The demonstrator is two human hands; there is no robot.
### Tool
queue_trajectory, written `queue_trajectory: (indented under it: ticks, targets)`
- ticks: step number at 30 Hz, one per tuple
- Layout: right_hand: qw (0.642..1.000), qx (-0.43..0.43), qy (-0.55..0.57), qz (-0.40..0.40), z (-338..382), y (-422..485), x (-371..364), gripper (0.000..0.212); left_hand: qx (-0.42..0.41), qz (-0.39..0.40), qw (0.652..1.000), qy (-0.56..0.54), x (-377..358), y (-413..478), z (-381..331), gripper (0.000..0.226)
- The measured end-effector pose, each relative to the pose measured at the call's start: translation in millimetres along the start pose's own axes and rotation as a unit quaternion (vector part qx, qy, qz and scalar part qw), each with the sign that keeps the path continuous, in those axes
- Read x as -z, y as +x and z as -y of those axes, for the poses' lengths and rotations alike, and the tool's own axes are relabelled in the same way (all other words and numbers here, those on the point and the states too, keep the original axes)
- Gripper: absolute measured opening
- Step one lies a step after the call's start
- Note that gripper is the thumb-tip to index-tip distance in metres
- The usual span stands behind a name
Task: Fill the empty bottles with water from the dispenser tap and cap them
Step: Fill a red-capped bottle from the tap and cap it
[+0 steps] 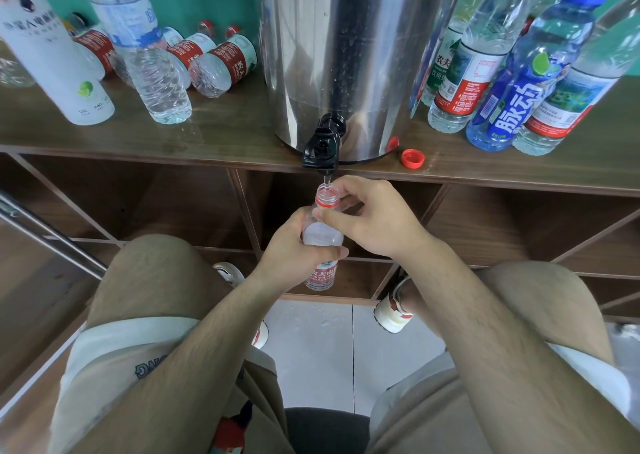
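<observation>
Clear plastic bottle [322, 233] stands near upright, your left hand [294, 249] curled round its body, right hand [374, 221] pinching the neck, its mouth just above those fingers under the tap [320, 148] (red cap [412, 158] lies nearer your right).

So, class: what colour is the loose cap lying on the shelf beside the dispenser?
The cap is red; head view shows it best.
</observation>
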State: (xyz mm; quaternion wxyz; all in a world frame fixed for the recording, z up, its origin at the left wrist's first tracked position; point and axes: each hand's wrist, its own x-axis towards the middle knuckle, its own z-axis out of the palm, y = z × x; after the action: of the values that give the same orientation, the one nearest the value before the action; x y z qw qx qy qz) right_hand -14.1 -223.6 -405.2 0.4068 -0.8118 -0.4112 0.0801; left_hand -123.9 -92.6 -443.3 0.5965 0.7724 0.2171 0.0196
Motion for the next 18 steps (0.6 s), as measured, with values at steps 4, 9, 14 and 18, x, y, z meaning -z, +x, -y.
queue_trajectory:
  ticks: [4, 9, 14, 18]
  targets:
    - [1.000, 0.001, -0.002, 0.001, -0.7, -0.1, -0.6, 0.023, 0.003, -0.001, 1.000, -0.002, -0.7, -1.3, -1.8, 0.070]
    - [1.000, 0.000, 0.009, 0.001, -1.8, 0.0, -1.6, 0.018, 0.005, -0.004, 1.000, -0.006, -0.6, -1.0, -1.3, 0.072]
    - [1.000, -0.003, 0.012, 0.002, -2.4, 0.4, -2.0, 0.021, 0.004, -0.003, 1.000, -0.014, -0.6, -0.5, 1.0, 0.071]
    - [1.000, -0.009, 0.011, 0.006, -2.2, 0.7, -2.5, 0.022, 0.005, -0.009, 1.000, -0.010, -0.7, -0.2, 1.4, 0.072]
